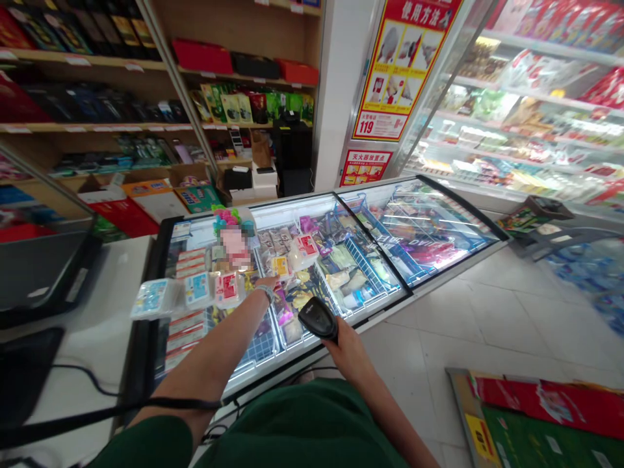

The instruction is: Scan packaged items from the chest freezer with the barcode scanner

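Observation:
My right hand point(344, 344) is closed around the handle of a black barcode scanner point(314, 316), its head pointing left over the near edge of the freezer. My left hand point(266, 284), with a band on its wrist, is stretched over the glass lid. Its fingers close on the near edge of a clear plastic pack with a yellow label point(280, 266). Just beyond it sits a red-labelled pack point(305, 249). To the left, another red-labelled pack point(227, 287) and blue-labelled packs point(197, 288) stand in a row.
Beneath is a chest freezer point(412, 294) with frozen goods in wire baskets. A colourful item point(227, 218), partly pixelated, is at its far side. A white counter point(110, 286) with cables adjoins on the left. Shelves point(258, 78) stand behind; a bright display cooler point(526, 104) is right.

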{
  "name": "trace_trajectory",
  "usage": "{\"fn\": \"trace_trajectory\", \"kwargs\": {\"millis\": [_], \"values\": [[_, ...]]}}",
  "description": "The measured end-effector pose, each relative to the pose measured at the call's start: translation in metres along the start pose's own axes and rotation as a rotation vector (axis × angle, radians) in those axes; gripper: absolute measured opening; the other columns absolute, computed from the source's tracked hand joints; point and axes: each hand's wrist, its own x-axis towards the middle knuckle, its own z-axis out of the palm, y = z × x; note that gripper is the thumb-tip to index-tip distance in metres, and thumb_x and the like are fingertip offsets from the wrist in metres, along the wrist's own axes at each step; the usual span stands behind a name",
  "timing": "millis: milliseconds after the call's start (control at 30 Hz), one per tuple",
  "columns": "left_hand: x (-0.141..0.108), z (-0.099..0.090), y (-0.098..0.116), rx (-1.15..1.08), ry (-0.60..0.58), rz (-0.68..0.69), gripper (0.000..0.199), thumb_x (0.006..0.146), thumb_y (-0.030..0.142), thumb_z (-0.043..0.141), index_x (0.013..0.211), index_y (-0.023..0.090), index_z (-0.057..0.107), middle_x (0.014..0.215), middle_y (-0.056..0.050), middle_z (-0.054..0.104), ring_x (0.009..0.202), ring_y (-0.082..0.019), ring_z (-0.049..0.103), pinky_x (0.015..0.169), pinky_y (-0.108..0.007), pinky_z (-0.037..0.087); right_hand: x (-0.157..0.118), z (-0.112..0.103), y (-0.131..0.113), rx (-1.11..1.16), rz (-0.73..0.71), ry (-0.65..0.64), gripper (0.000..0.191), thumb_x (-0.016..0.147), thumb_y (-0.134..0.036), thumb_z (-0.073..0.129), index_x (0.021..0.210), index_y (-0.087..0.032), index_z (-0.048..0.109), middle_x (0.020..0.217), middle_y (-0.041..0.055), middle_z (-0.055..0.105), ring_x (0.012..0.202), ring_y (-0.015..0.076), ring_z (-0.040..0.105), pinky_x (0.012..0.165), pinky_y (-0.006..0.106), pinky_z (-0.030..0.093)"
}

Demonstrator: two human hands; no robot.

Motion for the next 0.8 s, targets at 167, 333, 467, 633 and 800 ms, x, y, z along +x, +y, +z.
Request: {"fn": "trace_trajectory", "kwargs": {"millis": [167,333,467,633,800], "values": [[-0.003,-0.015,-0.013,0.054,-0.048,-0.100,0.039,0.092,0.038,0.059,0.124,0.017,0.057,0.123,-0.009,0.061,0.104,-0.021,0.062,0.087,-0.042,0.055,0.005,0.000,-0.003,-0.040,-0.017,-0.027,0.019,0.083,-0.017,0.059,0.102,-0.019,0.054,0.102,0.0104,0.067,0.096,0.0256,0.063,0.082,0.032,0.046],[-0.027,-0.042,-0.027,0.122,-0.050,-0.039,0.035,0.092,0.037,0.059,0.120,0.016,0.059,0.118,-0.009,0.062,0.099,-0.019,0.063,0.084,-0.040,0.055,0.011,0.000,-0.007,-0.070,-0.070,-0.057,0.023,0.083,-0.017,0.060,0.105,-0.018,0.053,0.102,0.0104,0.067,0.096,0.0257,0.064,0.082,0.033,0.046],[-0.057,-0.072,-0.032,0.156,-0.062,0.079,0.026,0.089,0.036,0.062,0.103,0.014,0.064,0.099,-0.005,0.067,0.084,-0.015,0.064,0.075,-0.034,0.055,0.016,0.002,-0.011,-0.074,-0.137,-0.076,0.023,0.084,-0.017,0.060,0.106,-0.018,0.053,0.102,0.0100,0.066,0.096,0.0251,0.064,0.082,0.032,0.046],[-0.095,-0.115,-0.026,0.108,-0.016,0.251,0.026,0.067,0.036,0.079,0.077,0.017,0.066,0.070,-0.002,0.068,0.067,-0.016,0.062,0.057,-0.025,0.043,0.021,0.006,-0.021,-0.077,-0.187,-0.105,0.022,0.083,-0.017,0.061,0.103,-0.018,0.053,0.099,0.0095,0.066,0.092,0.0243,0.063,0.078,0.032,0.045],[-0.117,-0.152,-0.021,0.066,0.084,0.336,0.032,0.057,0.039,0.083,0.075,0.018,0.067,0.067,-0.001,0.067,0.064,-0.015,0.060,0.060,-0.025,0.044,0.025,0.013,-0.031,-0.106,-0.250,-0.138,0.022,0.084,-0.019,0.061,0.105,-0.018,0.054,0.103,0.0100,0.066,0.096,0.0243,0.062,0.082,0.033,0.044]]}}
